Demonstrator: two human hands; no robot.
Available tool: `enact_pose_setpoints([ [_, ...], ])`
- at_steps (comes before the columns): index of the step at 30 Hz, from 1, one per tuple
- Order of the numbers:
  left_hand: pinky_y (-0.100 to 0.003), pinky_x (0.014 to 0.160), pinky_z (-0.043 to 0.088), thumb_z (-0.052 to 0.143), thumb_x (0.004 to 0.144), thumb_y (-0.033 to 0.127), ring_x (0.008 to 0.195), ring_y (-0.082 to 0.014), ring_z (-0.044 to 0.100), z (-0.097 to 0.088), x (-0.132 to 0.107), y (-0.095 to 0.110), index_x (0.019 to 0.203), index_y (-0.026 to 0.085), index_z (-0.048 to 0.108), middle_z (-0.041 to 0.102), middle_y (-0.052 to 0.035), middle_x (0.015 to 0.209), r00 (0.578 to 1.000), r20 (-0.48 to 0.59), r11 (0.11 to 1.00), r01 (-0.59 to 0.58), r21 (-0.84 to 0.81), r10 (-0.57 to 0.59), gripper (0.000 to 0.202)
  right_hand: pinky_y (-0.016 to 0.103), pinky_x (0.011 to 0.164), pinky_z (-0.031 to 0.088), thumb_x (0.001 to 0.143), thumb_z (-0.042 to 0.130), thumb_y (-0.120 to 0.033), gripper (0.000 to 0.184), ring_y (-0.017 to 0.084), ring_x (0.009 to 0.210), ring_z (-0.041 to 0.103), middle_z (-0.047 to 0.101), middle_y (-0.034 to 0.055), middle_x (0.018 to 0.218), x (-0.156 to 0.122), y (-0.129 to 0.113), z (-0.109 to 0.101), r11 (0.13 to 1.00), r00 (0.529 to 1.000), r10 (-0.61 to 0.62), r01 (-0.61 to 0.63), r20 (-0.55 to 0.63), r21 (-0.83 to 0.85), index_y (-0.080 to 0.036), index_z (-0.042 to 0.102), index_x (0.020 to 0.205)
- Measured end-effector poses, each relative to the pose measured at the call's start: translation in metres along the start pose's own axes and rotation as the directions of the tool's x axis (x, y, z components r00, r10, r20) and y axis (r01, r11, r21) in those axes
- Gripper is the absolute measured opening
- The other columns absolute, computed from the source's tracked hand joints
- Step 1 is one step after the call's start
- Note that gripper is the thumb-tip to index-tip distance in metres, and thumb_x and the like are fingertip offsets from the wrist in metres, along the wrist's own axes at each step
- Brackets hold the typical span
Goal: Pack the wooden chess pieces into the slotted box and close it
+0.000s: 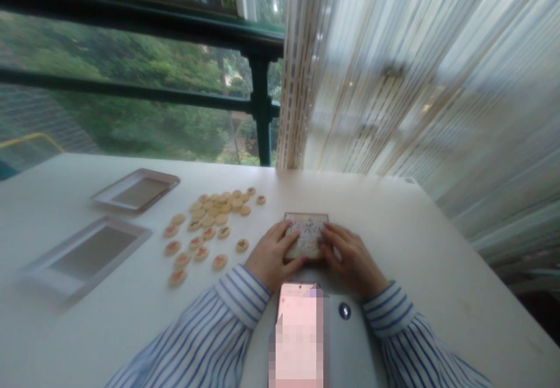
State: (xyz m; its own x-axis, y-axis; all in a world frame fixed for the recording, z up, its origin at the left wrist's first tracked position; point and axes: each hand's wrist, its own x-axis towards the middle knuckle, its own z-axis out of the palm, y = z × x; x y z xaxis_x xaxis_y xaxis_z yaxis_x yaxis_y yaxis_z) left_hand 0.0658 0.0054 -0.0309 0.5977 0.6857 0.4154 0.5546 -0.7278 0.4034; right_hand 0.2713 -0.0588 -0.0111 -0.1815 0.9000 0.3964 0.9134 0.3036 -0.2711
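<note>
A small square folded board or box (307,230) with a printed pattern lies on the white table (437,271) right in front of me. My left hand (275,257) grips its left edge, fingers curled on top. My right hand (350,257) grips its right edge the same way. Both sleeves are blue and white striped. To the left lie several round wooden game pieces (210,224) with red or dark marks, scattered loosely.
Two shallow white box halves stand at the left, one near (87,254), one farther back (135,191). A phone (300,329) sits at my chest, blurred. Behind the table are a dark window rail (261,108) and a sheer curtain (415,84).
</note>
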Motion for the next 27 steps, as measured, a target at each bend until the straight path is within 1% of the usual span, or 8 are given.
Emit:
enact_pose_setpoints([
  [4, -0.043, 0.101, 0.037, 0.059, 0.073, 0.040, 0.118, -0.0294, 0.044, -0.001, 0.002, 0.001, 0.113, 0.013, 0.059, 0.047, -0.0178, 0.127, 1.000, -0.022, 1.000, 0.006, -0.014, -0.006, 0.048, 0.042, 0.101, 0.034, 0.087, 0.040, -0.027, 0.044, 0.023, 0.126, 0.036, 0.041, 0.0131, 0.137, 0.017, 0.004, 0.007, 1.000, 0.997, 0.007, -0.006, 0.075, -0.007, -0.013, 0.044, 0.129],
  [8, -0.043, 0.099, 0.038, 0.060, 0.072, 0.040, 0.114, -0.0282, 0.047, -0.005, 0.005, 0.004, 0.110, 0.014, 0.060, 0.050, -0.0162, 0.122, 1.000, -0.029, 1.000, -0.005, 0.008, 0.005, 0.045, 0.043, 0.104, 0.028, 0.088, 0.037, -0.027, 0.046, 0.022, 0.131, 0.028, 0.038, 0.0128, 0.139, 0.026, 0.006, 0.013, 1.000, 0.987, 0.024, -0.024, 0.157, 0.000, -0.013, 0.040, 0.132],
  [14, -0.042, 0.093, 0.042, 0.054, 0.077, 0.034, 0.102, -0.0254, 0.052, -0.013, 0.022, 0.013, 0.096, 0.015, 0.063, 0.058, -0.0126, 0.106, 1.000, -0.007, 0.990, -0.006, 0.139, 0.007, 0.028, 0.043, 0.106, 0.025, 0.088, 0.035, -0.028, 0.047, 0.021, 0.132, 0.025, 0.035, 0.0107, 0.141, 0.024, 0.008, 0.019, 0.999, 0.983, 0.032, -0.033, 0.183, 0.000, -0.013, 0.039, 0.133],
  [16, -0.042, 0.093, 0.041, 0.051, 0.080, 0.032, 0.102, -0.0248, 0.052, -0.012, 0.029, 0.013, 0.096, 0.015, 0.062, 0.058, -0.0125, 0.108, 1.000, 0.000, 0.986, -0.012, 0.165, 0.012, 0.027, 0.043, 0.106, 0.025, 0.088, 0.036, -0.029, 0.047, 0.021, 0.132, 0.025, 0.036, 0.0106, 0.141, 0.024, 0.009, 0.020, 1.000, 0.983, 0.031, -0.032, 0.183, -0.001, -0.013, 0.039, 0.133],
  [19, -0.042, 0.099, 0.037, 0.049, 0.081, 0.031, 0.111, -0.0248, 0.048, -0.005, 0.034, 0.009, 0.107, 0.014, 0.057, 0.054, -0.0134, 0.120, 0.999, -0.002, 0.985, -0.039, 0.168, 0.040, 0.032, 0.043, 0.106, 0.025, 0.088, 0.036, -0.029, 0.047, 0.022, 0.132, 0.025, 0.037, 0.0111, 0.140, 0.024, 0.010, 0.021, 1.000, 0.984, 0.026, -0.028, 0.174, 0.009, -0.013, 0.040, 0.133],
  [22, -0.042, 0.101, 0.037, 0.048, 0.082, 0.031, 0.116, -0.0246, 0.045, 0.002, 0.032, 0.002, 0.110, 0.014, 0.056, 0.053, -0.0132, 0.122, 0.998, 0.007, 0.988, -0.055, 0.146, 0.055, 0.034, 0.043, 0.105, 0.027, 0.088, 0.038, -0.028, 0.047, 0.022, 0.131, 0.026, 0.039, 0.0123, 0.138, 0.024, 0.010, 0.021, 0.999, 0.990, 0.014, -0.019, 0.142, 0.040, -0.013, 0.042, 0.132],
  [25, -0.044, 0.101, 0.037, 0.046, 0.083, 0.031, 0.118, -0.0247, 0.044, 0.006, 0.029, -0.003, 0.113, 0.015, 0.054, 0.052, -0.0128, 0.124, 0.998, -0.013, 0.991, -0.056, 0.121, 0.058, 0.035, 0.041, 0.103, 0.030, 0.086, 0.041, -0.027, 0.044, 0.021, 0.128, 0.032, 0.043, 0.0137, 0.135, 0.022, 0.007, 0.018, 0.997, 0.997, 0.017, -0.022, 0.069, 0.076, -0.013, 0.046, 0.128],
  [27, -0.044, 0.101, 0.037, 0.045, 0.084, 0.031, 0.119, -0.0250, 0.044, 0.007, 0.028, -0.004, 0.114, 0.014, 0.054, 0.052, -0.0135, 0.124, 0.998, -0.024, 0.994, -0.050, 0.101, 0.053, 0.035, 0.040, 0.101, 0.034, 0.086, 0.042, -0.027, 0.039, 0.021, 0.123, 0.039, 0.047, 0.0138, 0.131, 0.020, 0.003, 0.015, 0.995, 0.998, 0.067, -0.066, -0.013, 0.080, -0.013, 0.051, 0.122],
])
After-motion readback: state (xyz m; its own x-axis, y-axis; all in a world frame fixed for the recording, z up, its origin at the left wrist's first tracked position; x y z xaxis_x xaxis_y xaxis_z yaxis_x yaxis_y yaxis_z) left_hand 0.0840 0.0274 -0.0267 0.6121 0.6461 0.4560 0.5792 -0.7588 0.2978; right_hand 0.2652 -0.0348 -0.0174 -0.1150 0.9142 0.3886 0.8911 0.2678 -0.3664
